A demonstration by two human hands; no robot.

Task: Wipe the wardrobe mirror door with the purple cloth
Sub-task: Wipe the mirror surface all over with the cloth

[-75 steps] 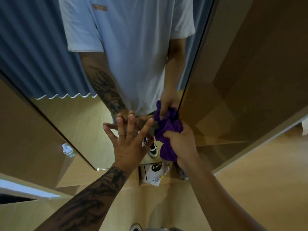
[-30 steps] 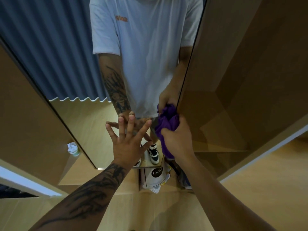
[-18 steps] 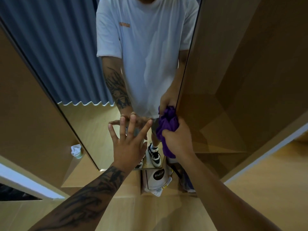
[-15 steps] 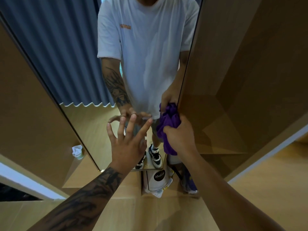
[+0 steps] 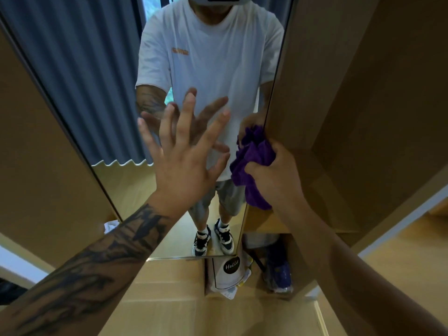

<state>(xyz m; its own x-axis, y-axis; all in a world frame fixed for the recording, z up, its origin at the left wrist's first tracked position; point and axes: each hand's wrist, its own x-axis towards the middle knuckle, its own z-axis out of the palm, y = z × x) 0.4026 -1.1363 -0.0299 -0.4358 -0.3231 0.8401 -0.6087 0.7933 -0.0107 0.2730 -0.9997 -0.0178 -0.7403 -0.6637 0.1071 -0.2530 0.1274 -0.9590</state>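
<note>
Nearest to the camera, a tattooed forearm led up to the left hand [image 5: 180,163], which was spread wide with straight fingers in front of the glass; whether it touched the glass cannot be told. Beside it, the right hand [image 5: 274,175] had its fingers curled tightly around the purple cloth [image 5: 252,163], a soft, fuzzy fabric bunched into a crumpled lump with one loose end hanging down. The cloth was at the right edge of the wardrobe mirror door [image 5: 101,93], a smooth tall pane set between plain wooden panels [image 5: 363,93]. Lower down, a white bag [image 5: 228,275] with a black round label stood on the floor.
</note>
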